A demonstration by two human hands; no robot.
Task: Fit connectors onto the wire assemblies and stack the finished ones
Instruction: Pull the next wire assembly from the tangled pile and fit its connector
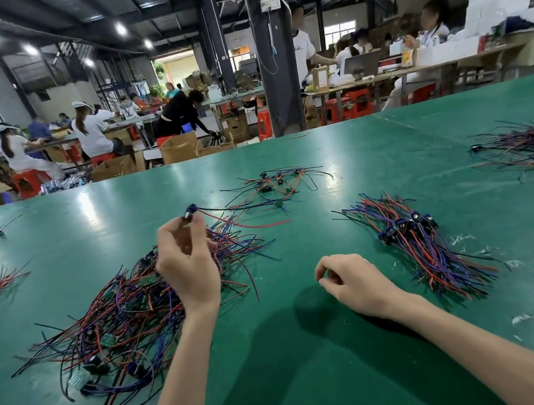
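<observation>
My left hand (pixel 188 269) pinches a wire assembly (pixel 190 211) over the tangle (pixel 119 314), right hand (pixel 353 281) rests loosely curled, empty (stack (pixel 412 236) is to its right).

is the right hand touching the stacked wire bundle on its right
Apart. The head view shows a strip of bare green table between the right hand and the stacked wire bundle.

At the centre of the frame a wire assembly (pixel 191 211) is pinched in the raised left hand (pixel 188 269) above a tangled wire pile (pixel 117 322) at lower left, while the right hand (pixel 357 280) is held loosely curled over the green table (pixel 320 385), near a bundled stack (pixel 413 239) at centre right.
</observation>
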